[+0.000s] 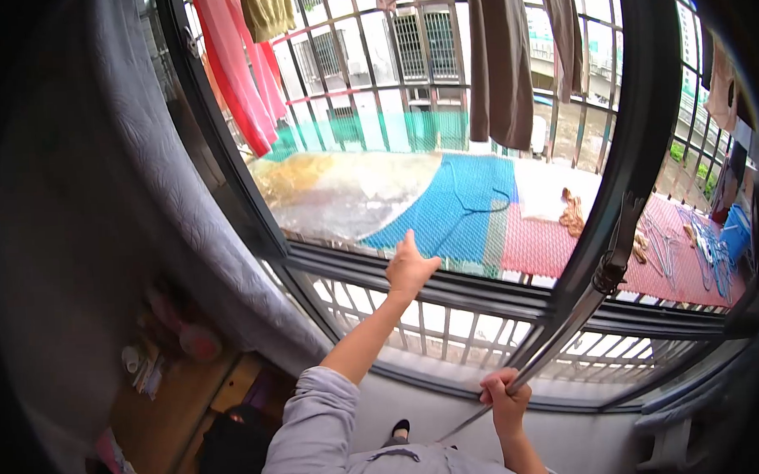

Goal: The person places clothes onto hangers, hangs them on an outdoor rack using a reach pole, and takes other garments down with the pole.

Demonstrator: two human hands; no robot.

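Observation:
My left hand (pixel 410 268) reaches out at the open window, with thumb and index finger spread apart. Just beyond it, a dark wire clothes hanger (pixel 484 210) lies on a blue mesh mat (pixel 445 203) on the ledge outside. One leg of the hanger runs down close to my thumb; contact between them is not clear. My right hand (pixel 506 390) is wrapped around a thin metal pole (pixel 559 338), which slants up to the right across the window frame. The pole's upper end blends into the dark frame.
Trousers (pixel 501 66) and red clothes (pixel 236 71) hang above the ledge. Window bars (pixel 374 78) close off the outside. More hangers (pixel 707 246) and a blue basket (pixel 737 229) sit at the right. A grey curtain (pixel 164 178) and a wooden desk (pixel 156 420) are on the left.

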